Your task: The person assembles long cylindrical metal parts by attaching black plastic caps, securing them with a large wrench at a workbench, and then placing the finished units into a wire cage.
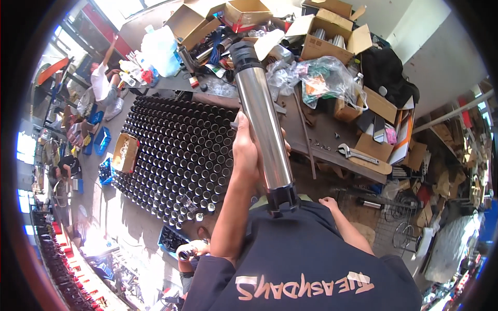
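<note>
My left hand (245, 144) is closed around the middle of a shiny steel cylinder (263, 122) with black ends. The cylinder stands tilted in front of me, its black ribbed end (244, 53) over the bench and its notched black end (282, 199) close to my dark shirt. Fingers on the cylinder's far side are mostly hidden. Lower down, by my waist, my right hand (328, 201) has its fingers loosely curled, and nothing shows in them. Just behind the cylinder, grey metal pieces (280, 110) stick out at the bench edge, partly covered.
Many black tubes (179, 150) stand in packed rows at left, beside an open carton (125, 152). On the bench (295, 135) lie an adjustable wrench (358, 154), plastic bags (332, 80) and cardboard boxes (332, 44). Another person's hand (196, 248) holds a dark round part near a blue crate (171, 241).
</note>
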Action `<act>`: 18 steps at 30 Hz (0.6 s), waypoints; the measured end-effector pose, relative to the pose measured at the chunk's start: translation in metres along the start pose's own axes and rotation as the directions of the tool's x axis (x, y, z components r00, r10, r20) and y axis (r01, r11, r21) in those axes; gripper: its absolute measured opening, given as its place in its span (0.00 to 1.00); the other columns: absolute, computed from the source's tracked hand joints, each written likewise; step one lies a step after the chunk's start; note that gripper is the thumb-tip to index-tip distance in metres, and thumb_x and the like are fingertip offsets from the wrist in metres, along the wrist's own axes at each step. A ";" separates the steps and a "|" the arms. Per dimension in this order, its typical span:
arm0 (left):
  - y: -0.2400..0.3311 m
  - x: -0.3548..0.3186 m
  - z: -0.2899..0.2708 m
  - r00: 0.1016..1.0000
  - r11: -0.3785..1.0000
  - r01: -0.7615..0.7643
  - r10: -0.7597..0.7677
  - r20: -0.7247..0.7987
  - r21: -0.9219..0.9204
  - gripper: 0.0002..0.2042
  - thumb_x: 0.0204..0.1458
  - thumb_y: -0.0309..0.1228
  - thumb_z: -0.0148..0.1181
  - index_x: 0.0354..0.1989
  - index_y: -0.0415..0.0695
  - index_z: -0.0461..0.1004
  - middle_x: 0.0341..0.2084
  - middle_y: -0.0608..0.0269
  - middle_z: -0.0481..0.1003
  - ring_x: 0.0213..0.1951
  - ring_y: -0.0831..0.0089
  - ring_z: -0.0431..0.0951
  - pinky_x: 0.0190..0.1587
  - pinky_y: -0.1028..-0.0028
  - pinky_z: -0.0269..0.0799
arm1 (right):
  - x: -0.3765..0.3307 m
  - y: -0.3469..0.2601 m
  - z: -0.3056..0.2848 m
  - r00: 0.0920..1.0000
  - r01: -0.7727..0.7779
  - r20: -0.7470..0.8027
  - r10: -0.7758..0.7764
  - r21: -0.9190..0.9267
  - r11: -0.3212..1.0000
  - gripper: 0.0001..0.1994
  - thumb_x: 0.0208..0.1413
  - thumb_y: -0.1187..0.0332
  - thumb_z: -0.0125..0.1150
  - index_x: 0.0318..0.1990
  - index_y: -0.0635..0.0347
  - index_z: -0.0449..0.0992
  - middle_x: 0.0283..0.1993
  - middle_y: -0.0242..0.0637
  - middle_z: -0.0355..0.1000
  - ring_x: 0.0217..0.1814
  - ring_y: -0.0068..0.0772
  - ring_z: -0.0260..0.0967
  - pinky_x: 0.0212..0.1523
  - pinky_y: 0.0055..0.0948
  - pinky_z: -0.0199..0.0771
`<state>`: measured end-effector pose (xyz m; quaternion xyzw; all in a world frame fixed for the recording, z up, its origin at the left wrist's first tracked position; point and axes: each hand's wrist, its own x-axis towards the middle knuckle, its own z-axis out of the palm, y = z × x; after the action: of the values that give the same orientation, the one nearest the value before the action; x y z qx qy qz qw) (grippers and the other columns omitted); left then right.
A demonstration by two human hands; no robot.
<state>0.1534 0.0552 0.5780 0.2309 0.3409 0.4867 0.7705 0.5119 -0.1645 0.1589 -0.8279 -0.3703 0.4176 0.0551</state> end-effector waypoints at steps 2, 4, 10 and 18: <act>0.007 -0.004 0.007 0.984 0.976 -0.117 0.139 -0.112 0.185 0.34 0.69 0.59 0.30 0.49 0.37 0.71 0.30 0.49 0.79 0.27 0.59 0.82 0.30 0.61 0.81 | -0.005 -0.004 0.004 1.000 -0.030 0.002 0.029 0.032 0.999 0.23 0.51 0.47 0.65 0.43 0.58 0.85 0.44 0.47 0.82 0.51 0.43 0.79 0.54 0.38 0.76; 0.007 -0.003 0.002 0.966 0.936 -0.189 0.231 -0.114 0.299 0.30 0.70 0.57 0.34 0.50 0.38 0.69 0.30 0.52 0.78 0.25 0.61 0.81 0.27 0.64 0.81 | -0.014 0.000 0.009 0.998 -0.052 0.024 0.051 0.076 0.996 0.23 0.51 0.47 0.66 0.43 0.58 0.85 0.43 0.47 0.82 0.51 0.45 0.80 0.54 0.38 0.76; 0.004 0.014 -0.027 0.944 0.900 -0.327 0.297 0.145 0.288 0.28 0.65 0.57 0.50 0.56 0.41 0.62 0.32 0.54 0.76 0.25 0.65 0.81 0.26 0.67 0.81 | -0.031 0.007 0.028 1.000 -0.015 -0.019 0.016 0.041 0.999 0.23 0.50 0.46 0.66 0.41 0.57 0.85 0.42 0.45 0.82 0.48 0.45 0.80 0.52 0.39 0.78; -0.026 0.026 0.001 0.824 0.989 0.102 -0.143 0.548 0.104 0.32 0.43 0.44 0.75 0.50 0.34 0.69 0.36 0.53 0.75 0.33 0.61 0.81 0.35 0.66 0.80 | -0.130 -0.136 -0.050 0.935 0.321 -0.293 -0.198 0.473 0.821 0.13 0.61 0.62 0.66 0.46 0.62 0.80 0.34 0.35 0.80 0.37 0.23 0.77 0.41 0.28 0.78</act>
<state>0.1779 0.0681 0.5528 0.3662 0.1344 0.3363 0.8572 0.4222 -0.1419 0.3303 -0.7671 -0.3466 0.3904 0.3729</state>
